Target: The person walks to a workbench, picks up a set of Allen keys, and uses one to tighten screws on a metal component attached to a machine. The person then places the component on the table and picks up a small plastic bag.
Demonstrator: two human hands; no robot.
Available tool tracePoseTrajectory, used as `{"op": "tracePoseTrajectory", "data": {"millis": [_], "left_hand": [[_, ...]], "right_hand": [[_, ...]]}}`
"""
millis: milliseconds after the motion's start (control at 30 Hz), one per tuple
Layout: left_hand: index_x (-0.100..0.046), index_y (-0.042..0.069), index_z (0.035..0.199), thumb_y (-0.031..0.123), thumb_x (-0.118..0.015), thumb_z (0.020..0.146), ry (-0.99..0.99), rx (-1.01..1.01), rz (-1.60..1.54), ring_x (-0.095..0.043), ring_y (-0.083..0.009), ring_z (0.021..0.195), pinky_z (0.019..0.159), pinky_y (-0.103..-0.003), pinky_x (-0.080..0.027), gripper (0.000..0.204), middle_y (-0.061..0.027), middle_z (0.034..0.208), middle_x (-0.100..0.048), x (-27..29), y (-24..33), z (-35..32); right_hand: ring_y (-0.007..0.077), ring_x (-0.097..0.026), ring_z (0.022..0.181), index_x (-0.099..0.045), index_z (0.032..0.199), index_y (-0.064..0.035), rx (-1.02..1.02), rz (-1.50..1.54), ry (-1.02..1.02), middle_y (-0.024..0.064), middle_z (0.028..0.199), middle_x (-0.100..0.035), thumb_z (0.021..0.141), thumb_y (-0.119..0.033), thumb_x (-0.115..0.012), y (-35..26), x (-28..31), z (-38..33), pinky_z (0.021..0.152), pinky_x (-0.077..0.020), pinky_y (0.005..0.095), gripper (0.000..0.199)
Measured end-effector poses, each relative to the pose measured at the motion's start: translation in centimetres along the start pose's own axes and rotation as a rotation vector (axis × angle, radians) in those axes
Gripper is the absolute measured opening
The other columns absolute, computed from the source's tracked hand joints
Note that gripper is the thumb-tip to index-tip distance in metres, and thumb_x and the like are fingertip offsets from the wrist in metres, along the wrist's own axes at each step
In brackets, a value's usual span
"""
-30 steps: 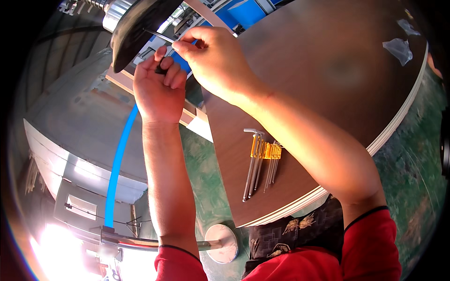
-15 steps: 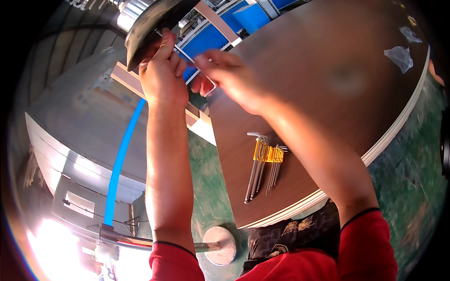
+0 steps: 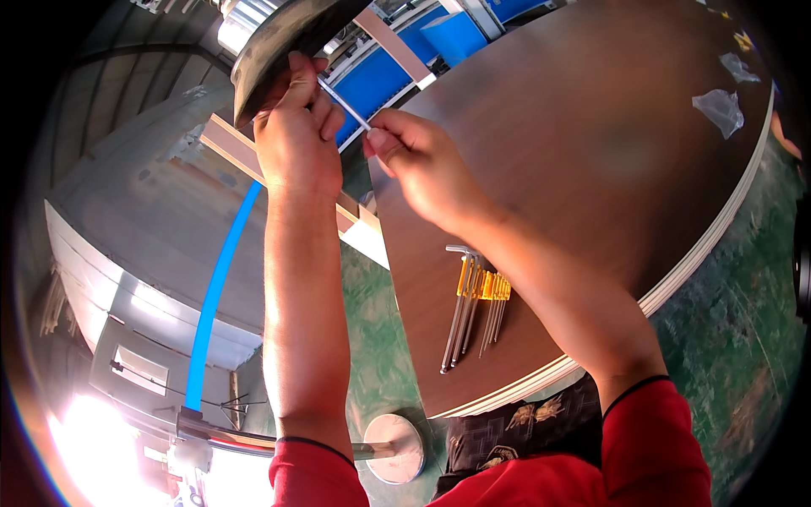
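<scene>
Over dark tabletop (image 3: 591,169), rt hand (image 3: 418,160) pinches hex key (image 3: 345,105).

Both forearms enter from the lower edge, 6 o'clock, bare from red sleeve cuffs to the wrists. Left forearm runs nearly straight up toward 12 o'clock; left hand (image 3: 291,139) at about 11 o'clock, back of the hand toward the camera, fingers curled closed, thumb side uppermost. Right forearm crosses diagonally from about 5 o'clock up toward 11 o'clock; right hand (image 3: 418,165) just beside the left, at its 3 o'clock, fingers bunched in a pinch at the fingertips (image 3: 376,139), wrist slightly bent. Hands close together but not touching.
</scene>
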State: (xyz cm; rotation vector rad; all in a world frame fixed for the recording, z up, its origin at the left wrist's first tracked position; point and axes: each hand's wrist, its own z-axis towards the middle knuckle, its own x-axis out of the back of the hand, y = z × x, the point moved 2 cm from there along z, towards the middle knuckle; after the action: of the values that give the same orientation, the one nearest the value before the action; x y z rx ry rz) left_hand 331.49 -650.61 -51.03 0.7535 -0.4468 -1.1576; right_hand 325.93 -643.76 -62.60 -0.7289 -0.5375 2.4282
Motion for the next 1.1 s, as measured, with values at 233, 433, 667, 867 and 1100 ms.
{"op": "tracePoseTrajectory", "data": {"millis": [233, 433, 667, 867, 1100], "left_hand": [[-0.055, 0.008, 0.093, 0.010, -0.047, 0.103, -0.080, 0.032, -0.052, -0.032, -0.0068, 0.059, 0.052, -0.023, -0.029, 0.013, -0.0030, 0.096, -0.059, -0.1, -0.7, 0.7], [-0.054, 0.009, 0.091, 0.010, -0.048, 0.103, -0.133, 0.009, -0.122, -0.033, -0.0091, 0.059, 0.053, -0.024, -0.029, 0.013, -0.0025, 0.094, -0.058, 0.1, -0.8, 0.6], [-0.055, 0.006, 0.092, 0.013, -0.047, 0.104, -0.131, 0.072, -0.092, -0.033, -0.0091, 0.060, 0.053, -0.025, -0.028, 0.016, -0.0010, 0.083, -0.051, -0.3, -0.4, 0.5], [-0.059, 0.003, 0.090, 0.022, -0.057, 0.100, -0.030, 0.024, 0.066, -0.032, -0.0071, 0.057, 0.051, -0.024, -0.027, 0.022, -0.0003, 0.079, -0.053, -0.6, -0.2, -0.7], [-0.060, 0.003, 0.083, 0.017, -0.060, 0.098, 0.047, 0.054, 0.036, -0.032, -0.0064, 0.054, 0.049, -0.022, -0.025, 0.020, -0.0021, 0.078, -0.057, -0.3, 0.1, -0.8]], "right_hand": [[0.0251, -0.054, 0.067, -0.060, 0.086, -0.0059, 0.474, -0.977, 0.301, 0.0069, 0.072, -0.060, 0.084, -0.017, -0.068, -3.2, 1.3, -0.4, 0.064, -0.0407, 0.0398, 0.014], [0.0232, -0.059, 0.051, -0.058, 0.109, 0.0090, -0.685, 0.849, -0.305, 0.0192, 0.080, -0.066, 0.095, -0.066, -0.042, -1.7, 3.6, -0.9, 0.058, -0.0532, 0.0399, 0.078], [0.0195, -0.061, 0.051, -0.062, 0.098, 0.0060, -0.439, 0.569, -0.128, 0.0137, 0.070, -0.064, 0.102, -0.034, -0.052, -3.0, 1.9, -1.4, 0.049, -0.0498, 0.0343, 0.041], [0.0126, -0.061, 0.059, -0.062, 0.092, -0.0012, 0.446, -0.821, 0.254, 0.0052, 0.074, -0.065, 0.091, -0.012, -0.068, -4.0, 0.9, -1.9, 0.052, -0.0475, 0.0299, 0.012], [0.0097, -0.063, 0.080, -0.069, 0.099, 0.0006, -0.226, 0.251, -0.082, 0.0044, 0.082, -0.068, 0.097, -0.021, -0.063, -2.3, 0.6, -0.9, 0.076, -0.0487, 0.0253, 0.023]]}}
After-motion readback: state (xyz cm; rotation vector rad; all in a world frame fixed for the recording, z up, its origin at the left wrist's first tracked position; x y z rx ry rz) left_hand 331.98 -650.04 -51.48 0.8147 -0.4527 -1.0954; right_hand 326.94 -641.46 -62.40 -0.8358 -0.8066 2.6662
